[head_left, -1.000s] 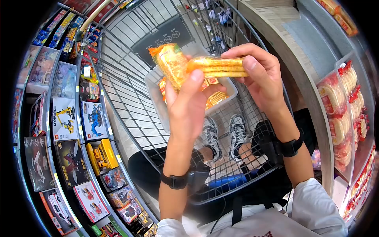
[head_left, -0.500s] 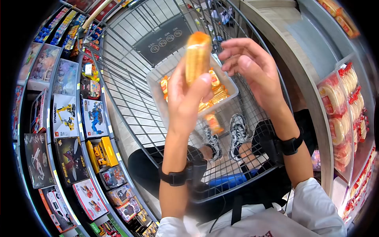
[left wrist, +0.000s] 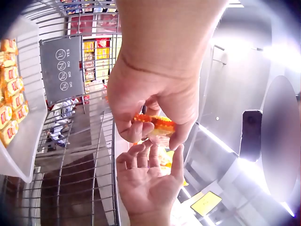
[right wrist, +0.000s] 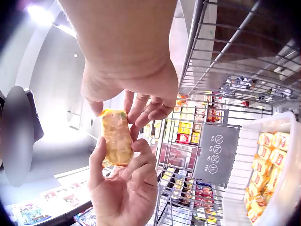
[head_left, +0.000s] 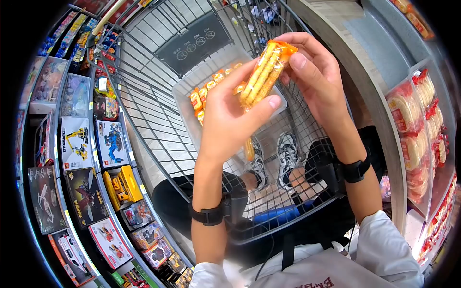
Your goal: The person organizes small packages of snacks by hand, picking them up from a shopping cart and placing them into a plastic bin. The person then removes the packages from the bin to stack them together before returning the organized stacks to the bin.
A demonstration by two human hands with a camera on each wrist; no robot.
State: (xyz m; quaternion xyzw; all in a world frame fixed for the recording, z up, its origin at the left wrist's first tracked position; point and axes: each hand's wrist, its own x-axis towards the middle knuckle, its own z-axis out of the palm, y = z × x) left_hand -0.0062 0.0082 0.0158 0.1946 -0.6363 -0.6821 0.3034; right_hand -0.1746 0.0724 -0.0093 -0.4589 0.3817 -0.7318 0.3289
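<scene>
A clear-wrapped packet of yellow biscuits with orange ends [head_left: 265,74] is held up over a wire shopping cart [head_left: 144,110]. My left hand [head_left: 257,93] grips its lower half, thumb across the front; in the right wrist view the packet [right wrist: 115,139] lies in those fingers. My right hand [head_left: 290,50] pinches the packet's top end between thumb and fingers. In the left wrist view the packet [left wrist: 157,125] shows between both hands. Below it, a clear plastic bin [head_left: 185,115] in the cart holds several similar orange packets [head_left: 206,91].
One loose packet [head_left: 248,149] lies on the cart floor beside the bin. A dark YES/NO sign [head_left: 194,43] hangs on the cart's far end. Shelves of toy boxes [head_left: 81,144] run along the left. Racks of bagged snacks [head_left: 418,139] stand on the right.
One second ago the hands held two packets together. One then dropped to the cart floor and my right hand opened. My right hand has now taken the remaining packet's top end, tilting it right.
</scene>
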